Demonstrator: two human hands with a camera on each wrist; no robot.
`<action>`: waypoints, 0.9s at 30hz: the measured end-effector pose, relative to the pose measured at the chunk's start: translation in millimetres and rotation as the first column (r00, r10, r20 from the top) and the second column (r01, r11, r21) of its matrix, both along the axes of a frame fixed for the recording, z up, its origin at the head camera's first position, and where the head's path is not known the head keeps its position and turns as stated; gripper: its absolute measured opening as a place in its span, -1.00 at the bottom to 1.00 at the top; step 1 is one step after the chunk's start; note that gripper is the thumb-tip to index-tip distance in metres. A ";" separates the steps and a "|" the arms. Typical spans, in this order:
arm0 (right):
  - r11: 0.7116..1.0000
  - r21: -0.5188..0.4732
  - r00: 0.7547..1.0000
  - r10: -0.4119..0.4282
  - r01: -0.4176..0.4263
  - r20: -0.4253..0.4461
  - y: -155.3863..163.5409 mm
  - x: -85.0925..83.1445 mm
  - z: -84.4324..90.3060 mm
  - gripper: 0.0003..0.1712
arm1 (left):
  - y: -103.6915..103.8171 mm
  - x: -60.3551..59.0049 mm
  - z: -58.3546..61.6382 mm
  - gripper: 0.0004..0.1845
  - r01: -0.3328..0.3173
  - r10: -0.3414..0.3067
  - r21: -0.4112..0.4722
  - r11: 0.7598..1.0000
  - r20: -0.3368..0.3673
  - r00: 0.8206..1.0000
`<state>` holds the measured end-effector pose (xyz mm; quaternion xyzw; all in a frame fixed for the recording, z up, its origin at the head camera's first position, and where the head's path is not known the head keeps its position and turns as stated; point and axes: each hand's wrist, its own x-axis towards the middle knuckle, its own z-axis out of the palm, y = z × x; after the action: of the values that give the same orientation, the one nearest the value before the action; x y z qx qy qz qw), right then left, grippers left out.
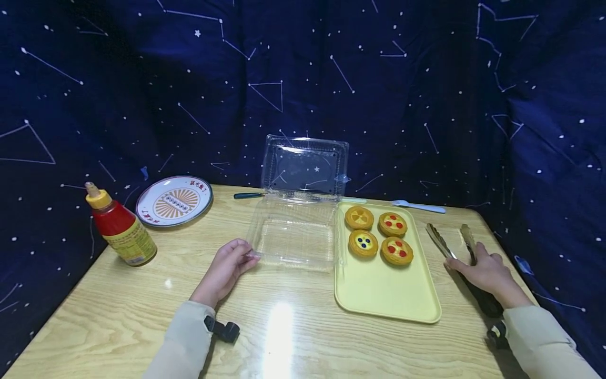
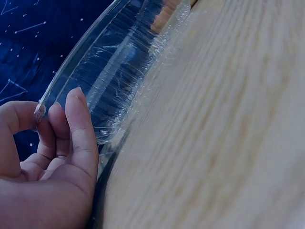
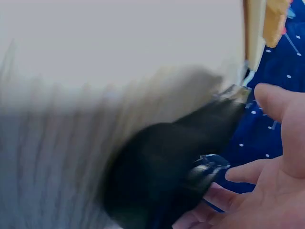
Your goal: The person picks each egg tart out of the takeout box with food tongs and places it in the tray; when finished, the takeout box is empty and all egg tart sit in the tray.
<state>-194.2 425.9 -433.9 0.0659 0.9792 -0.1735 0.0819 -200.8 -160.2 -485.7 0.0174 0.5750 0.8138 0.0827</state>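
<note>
My left hand (image 1: 227,271) pinches the near left corner of a clear plastic clamshell box (image 1: 298,239), thumb and fingers at its rim. The lid (image 1: 305,163) stands raised at the back. In the left wrist view the fingers (image 2: 81,131) curl by the box edge (image 2: 102,76). On the right, my right hand (image 1: 492,273) is around a pair of black-handled metal tongs (image 1: 440,242), whose arms are spread apart. From the right wrist, the thumb (image 3: 274,100) lies by one arm and the fingers by the other, with the black handle (image 3: 157,167) between.
A yellow tray (image 1: 388,295) right of the box bears several tarts (image 1: 396,251), topped in red, blue or orange. A red sauce bottle (image 1: 124,231) and a patterned plate (image 1: 203,202) stand left. Along the back lie a dark-handled utensil (image 1: 247,195) and a pale blue fork (image 1: 421,206).
</note>
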 end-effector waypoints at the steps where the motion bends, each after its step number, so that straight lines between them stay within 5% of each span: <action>1: 1.000 -0.007 1.000 0.007 -0.007 0.000 -0.4 1.5 1.5 0.24 | -0.2 -0.4 0.1 -0.86 0.005 -0.005 0.006 1.000 0.009 1.000; 9: 0.998 -0.046 0.993 0.032 -0.038 -0.115 -16.8 15.1 7.5 0.00 | -3.1 2.1 1.9 -0.89 0.022 -0.025 0.030 0.999 0.089 0.996; 16: 0.992 -0.097 0.952 0.052 -0.084 -0.303 -40.9 25.2 8.6 -0.15 | -8.8 5.1 4.6 -0.84 0.036 -0.039 0.023 0.999 0.141 0.989; 27: 0.986 -0.099 0.910 0.084 -0.135 -0.406 -60.5 39.8 15.3 -0.24 | -20.5 10.8 11.4 -0.58 0.129 -0.110 -0.119 0.985 0.153 0.982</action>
<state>-154.4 365.5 -418.6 -0.0311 0.9646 -0.2394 -0.1064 -190.0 -180.7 -474.3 -0.0133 0.6163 0.7679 0.1742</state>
